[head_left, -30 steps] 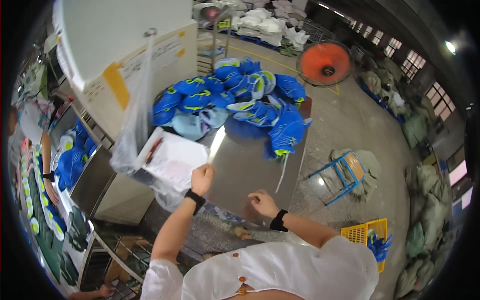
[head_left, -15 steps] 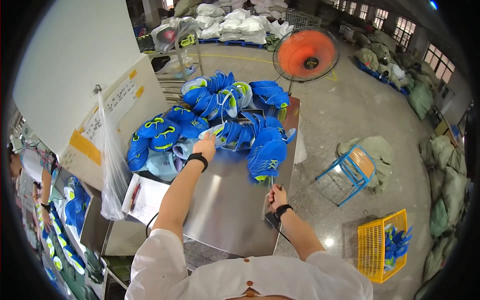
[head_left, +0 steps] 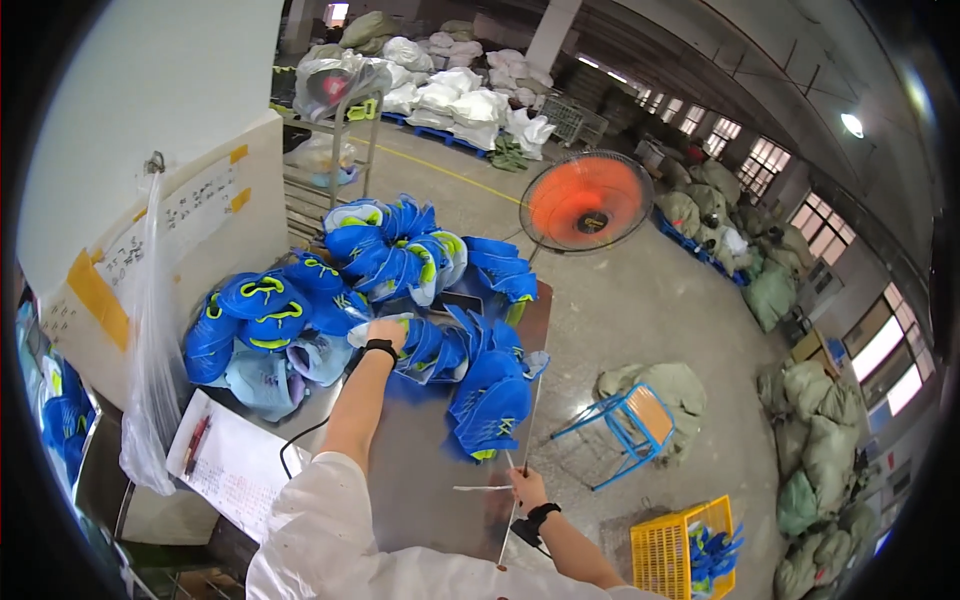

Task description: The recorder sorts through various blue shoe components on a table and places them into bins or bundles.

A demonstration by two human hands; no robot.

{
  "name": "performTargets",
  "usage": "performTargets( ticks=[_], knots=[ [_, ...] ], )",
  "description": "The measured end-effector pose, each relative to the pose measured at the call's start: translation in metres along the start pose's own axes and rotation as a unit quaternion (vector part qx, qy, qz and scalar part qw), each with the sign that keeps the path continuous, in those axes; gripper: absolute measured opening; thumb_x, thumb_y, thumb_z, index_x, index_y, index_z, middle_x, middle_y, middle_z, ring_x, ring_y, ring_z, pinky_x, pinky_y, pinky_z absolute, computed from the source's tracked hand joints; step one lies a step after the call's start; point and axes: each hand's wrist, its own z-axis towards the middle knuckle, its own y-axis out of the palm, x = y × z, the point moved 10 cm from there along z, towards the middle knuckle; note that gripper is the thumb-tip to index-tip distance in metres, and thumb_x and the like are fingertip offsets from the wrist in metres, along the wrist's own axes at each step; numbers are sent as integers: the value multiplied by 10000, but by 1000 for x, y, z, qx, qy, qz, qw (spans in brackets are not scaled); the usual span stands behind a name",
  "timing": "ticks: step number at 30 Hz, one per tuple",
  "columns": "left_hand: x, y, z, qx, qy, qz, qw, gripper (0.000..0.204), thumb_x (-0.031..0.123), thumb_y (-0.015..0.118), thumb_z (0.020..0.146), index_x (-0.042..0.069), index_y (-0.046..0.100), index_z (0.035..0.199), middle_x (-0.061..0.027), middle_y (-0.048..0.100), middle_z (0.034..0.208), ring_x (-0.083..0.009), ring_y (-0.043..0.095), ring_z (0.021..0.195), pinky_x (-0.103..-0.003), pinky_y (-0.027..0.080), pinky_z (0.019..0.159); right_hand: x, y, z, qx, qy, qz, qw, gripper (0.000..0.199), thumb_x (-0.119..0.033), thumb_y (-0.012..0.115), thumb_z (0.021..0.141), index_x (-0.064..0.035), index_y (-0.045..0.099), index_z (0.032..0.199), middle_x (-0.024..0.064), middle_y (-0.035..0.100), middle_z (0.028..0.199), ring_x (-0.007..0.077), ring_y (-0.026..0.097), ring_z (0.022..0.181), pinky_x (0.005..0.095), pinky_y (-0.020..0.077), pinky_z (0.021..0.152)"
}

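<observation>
My left hand (head_left: 388, 333) reaches over the metal table and grips the pale-lined end of a row of nested blue shoe uppers (head_left: 435, 350); its fingertips are partly hidden. A slim pen-like tool (head_left: 526, 466) points upward from my closed right hand (head_left: 530, 490), just below the lime heel of a larger blue upper (head_left: 492, 408) lying at the right end of that row. Beside this hand a thin white strip (head_left: 480, 488) stretches leftward. More blue uppers with lime trim (head_left: 262, 300) are heaped behind and left, with light-blue ones (head_left: 262, 382) in front of them.
Left on the table lies a written sheet (head_left: 235, 470) with pens; a clear plastic bag (head_left: 152, 350) hangs beside it. Beyond the table's right edge stand an orange fan (head_left: 585, 205), a blue stool (head_left: 640, 420) and a yellow crate (head_left: 662, 558) holding blue pieces. Sacks line the floor.
The whole view has swung to the right, so the table and shoe uppers sit lower and further left. My left hand keeps to the row, and my right hand still grips the tool.
</observation>
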Motion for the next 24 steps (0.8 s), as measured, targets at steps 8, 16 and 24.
performTargets(
  ticks=[8,16,24],
  knots=[
    [89,-49,-123,73,-12,-197,977,247,255,442,789,97,623,732,-155,609,715,-362,576,668,-433,454,615,-74,-25,-9,-155,-81,117,978,112,-159,515,865,-54,553,864,-7,455,614,94,400,460,228,308,407],
    [158,-4,-465,192,-342,-535,748,293,287,421,892,37,531,784,-88,568,602,-186,578,556,-328,455,553,-115,-81,-46,-365,-143,242,888,215,-294,459,894,-89,507,935,-6,530,803,56,428,601,209,320,453],
    [266,-27,-752,331,-487,-504,632,295,259,412,890,22,583,846,-70,625,738,-169,592,699,-275,446,681,-75,-15,-116,-600,-93,11,794,301,-258,480,873,-16,499,1051,102,555,967,162,488,811,319,407,706]
  ],
)
